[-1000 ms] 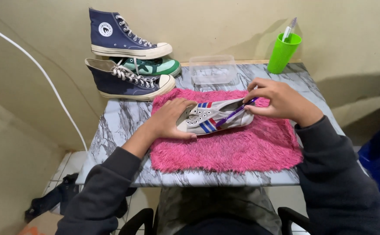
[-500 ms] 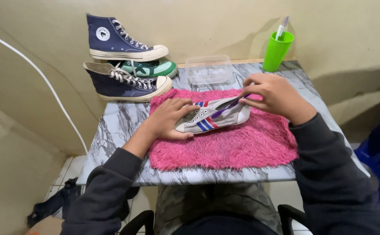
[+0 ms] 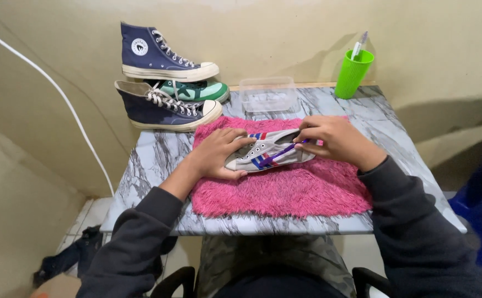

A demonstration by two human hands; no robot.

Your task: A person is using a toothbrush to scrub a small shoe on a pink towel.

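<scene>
A small grey sneaker with red and blue side stripes lies on a pink shaggy towel spread over a marble-patterned table. My left hand presses on the shoe's toe end and holds it steady. At the heel end, my right hand grips a thin purple-handled brush whose tip lies against the shoe's side.
Two navy high-top sneakers and a green shoe sit at the table's back left. A clear plastic tub stands behind the towel. A green cup with a toothbrush is at the back right. A white cable runs down the wall.
The view has shifted slightly. Both hands stay on the shoe, the right hand making small movements with the brush along the shoe's side.
</scene>
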